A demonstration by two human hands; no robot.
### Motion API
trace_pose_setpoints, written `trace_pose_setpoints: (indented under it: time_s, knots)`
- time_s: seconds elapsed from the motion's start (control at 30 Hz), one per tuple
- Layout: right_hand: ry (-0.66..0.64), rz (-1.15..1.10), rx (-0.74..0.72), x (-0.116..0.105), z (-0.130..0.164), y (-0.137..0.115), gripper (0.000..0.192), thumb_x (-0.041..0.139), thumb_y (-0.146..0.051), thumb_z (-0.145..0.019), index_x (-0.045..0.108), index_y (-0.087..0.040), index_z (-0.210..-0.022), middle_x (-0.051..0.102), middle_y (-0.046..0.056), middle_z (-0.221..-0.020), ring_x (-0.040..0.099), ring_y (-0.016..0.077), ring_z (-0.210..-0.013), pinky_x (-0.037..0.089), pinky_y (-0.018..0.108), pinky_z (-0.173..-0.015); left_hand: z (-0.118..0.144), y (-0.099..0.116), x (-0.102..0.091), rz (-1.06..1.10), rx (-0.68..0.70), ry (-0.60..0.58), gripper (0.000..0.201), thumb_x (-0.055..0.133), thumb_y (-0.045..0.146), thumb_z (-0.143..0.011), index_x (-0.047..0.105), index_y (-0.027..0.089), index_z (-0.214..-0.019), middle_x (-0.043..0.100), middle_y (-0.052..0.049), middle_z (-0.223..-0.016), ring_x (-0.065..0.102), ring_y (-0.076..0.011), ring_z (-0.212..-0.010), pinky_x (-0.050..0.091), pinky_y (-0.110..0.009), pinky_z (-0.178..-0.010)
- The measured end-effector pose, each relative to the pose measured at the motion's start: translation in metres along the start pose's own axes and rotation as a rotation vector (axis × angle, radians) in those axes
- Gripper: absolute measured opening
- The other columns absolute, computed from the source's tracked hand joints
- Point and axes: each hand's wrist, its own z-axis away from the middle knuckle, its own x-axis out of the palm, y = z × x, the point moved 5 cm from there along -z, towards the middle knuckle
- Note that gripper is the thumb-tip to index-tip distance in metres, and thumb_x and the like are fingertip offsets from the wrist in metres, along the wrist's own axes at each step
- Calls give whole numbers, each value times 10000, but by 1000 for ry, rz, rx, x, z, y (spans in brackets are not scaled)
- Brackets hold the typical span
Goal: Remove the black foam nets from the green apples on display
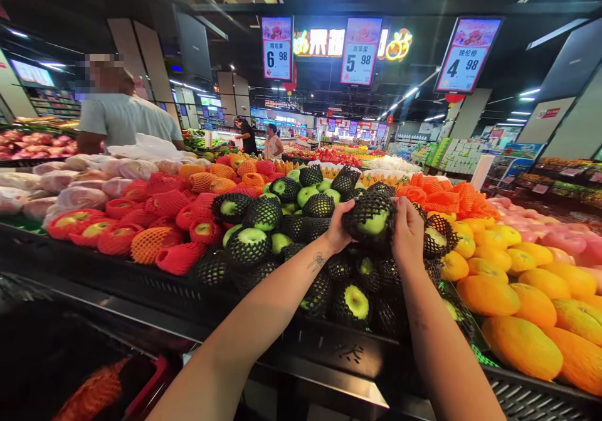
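Both my hands hold one green apple wrapped in a black foam net, lifted just above a pile of the same netted green apples. My left hand grips its left side, and my right hand grips its right side with the fingers curled over the net. More netted green apples lie directly under my wrists in the black display bin.
Apples in red and orange nets lie to the left, and yellow-orange melons to the right. A person in a grey shirt stands at the far left behind the stand. Price signs hang overhead. Two shoppers stand farther back.
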Motion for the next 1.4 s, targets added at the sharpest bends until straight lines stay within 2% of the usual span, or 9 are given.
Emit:
trace_pose_setpoints:
  time_s: [0.1,0.2,0.4,0.53,0.63,0.73,1.0,1.2,1.4]
  knots:
    - [-92,16,-51,4,4,-4,552,453,-691,-894,644,-207,-1078,675,57,-1001,610,244,-949,482,370,-823,-3,6,1,-2,100,33,489,550,605,-761,656,185,-989,703,-22,-814,656,-214,-749,513,-306,-639]
    - [-184,90,-71,10,6,-4,639,662,-671,-758,602,-207,-1194,655,102,-1151,605,299,-1062,492,443,-901,-2,19,6,-96,363,44,465,552,578,-792,635,201,-1052,704,-29,-1030,647,-235,-1010,511,-347,-894]
    - [-300,55,-164,14,6,-5,675,756,-479,-702,516,-235,-1285,646,94,-1215,602,308,-1117,455,480,-1006,21,46,17,-729,863,-3,592,291,591,-948,603,199,-1263,623,-92,-1293,548,-252,-1234,402,-398,-1081]
    - [-195,-73,-176,9,4,-9,589,766,-472,-666,563,-229,-1163,652,76,-1153,610,289,-1081,465,451,-995,34,62,19,-1268,1039,101,586,249,554,-993,611,214,-1305,603,-111,-1339,571,-236,-1187,442,-392,-1017]
    - [-61,-92,-130,2,0,-4,628,808,-443,-605,571,-209,-1137,651,84,-1139,605,286,-1072,452,459,-1009,39,70,23,-1307,1137,122,415,369,451,-1005,697,227,-1126,680,-82,-1190,586,-212,-1124,439,-384,-1010]
    - [15,-106,-46,-1,-3,8,669,836,-413,-554,575,-205,-1134,645,79,-1136,597,286,-1077,435,479,-1027,33,71,19,-1046,1067,131,337,456,447,-987,688,211,-923,698,-54,-950,615,-182,-959,481,-337,-907]
    - [-100,-259,195,9,3,17,598,837,-429,-602,596,-247,-1118,672,20,-1045,631,236,-950,495,423,-929,2,56,-11,50,376,250,288,750,433,-800,633,170,-784,597,40,-674,544,-78,-557,481,-218,-599]
    - [-400,-389,223,22,12,4,745,848,-434,-589,545,-292,-1254,693,32,-1124,661,268,-1008,535,424,-908,-1,50,-14,40,258,185,260,824,348,-703,687,141,-780,705,-11,-736,671,-152,-710,535,-274,-709]
    - [-225,-523,276,20,8,3,648,713,-546,-632,613,-236,-1193,711,82,-1133,683,307,-991,563,465,-852,-5,37,-5,-43,196,35,353,788,468,-729,712,139,-832,727,-50,-783,666,-162,-712,532,-275,-676]
